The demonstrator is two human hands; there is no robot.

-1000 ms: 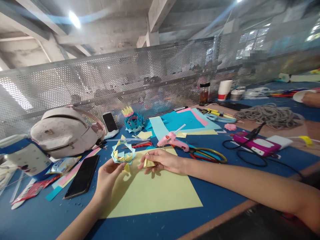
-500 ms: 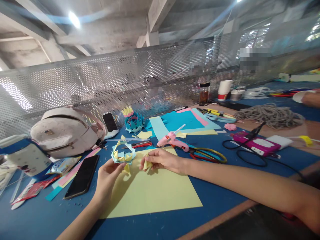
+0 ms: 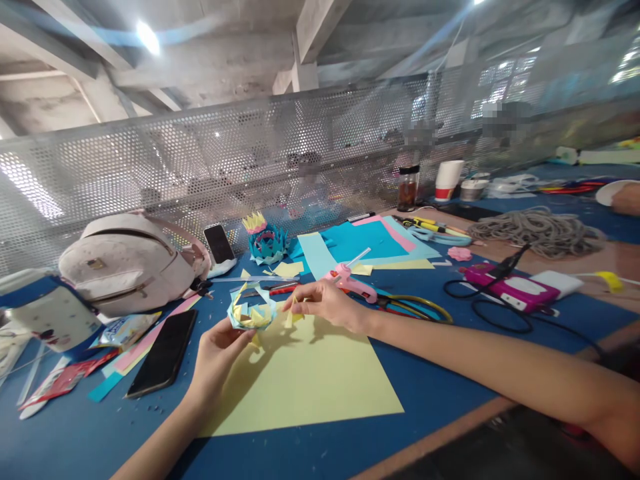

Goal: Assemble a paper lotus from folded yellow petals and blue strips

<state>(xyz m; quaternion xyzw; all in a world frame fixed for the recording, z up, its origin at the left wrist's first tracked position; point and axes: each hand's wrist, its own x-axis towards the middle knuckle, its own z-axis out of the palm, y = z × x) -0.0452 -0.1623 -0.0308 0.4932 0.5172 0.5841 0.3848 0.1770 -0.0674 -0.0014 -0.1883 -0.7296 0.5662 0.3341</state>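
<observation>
My left hand (image 3: 219, 348) pinches the lower edge of a paper ring (image 3: 251, 315) of pale blue and yellow folded points, held above the yellow sheet (image 3: 320, 380). Just right of the ring, my right hand (image 3: 325, 305) grips a small folded yellow paper piece (image 3: 291, 313) between thumb and fingers. A small gap seems to lie between piece and ring. Behind my right hand lies a pink glue gun (image 3: 353, 283), its front partly hidden. Scissors with yellow-green handles (image 3: 420, 307) rest beside it, and a red-handled tool (image 3: 284, 289) lies behind the ring.
A blue paper lotus (image 3: 269, 245) with a yellow and pink crown stands behind. Coloured sheets (image 3: 370, 239) lie at the back. To the left are a black phone (image 3: 163, 353), a backpack (image 3: 127, 263) and a snack packet (image 3: 127, 331). A purple device (image 3: 507, 287) with a cable sits right.
My left hand has lifted the paper ring slightly to the right. My right hand has risen a little with the yellow piece, turning it beside the ring.
</observation>
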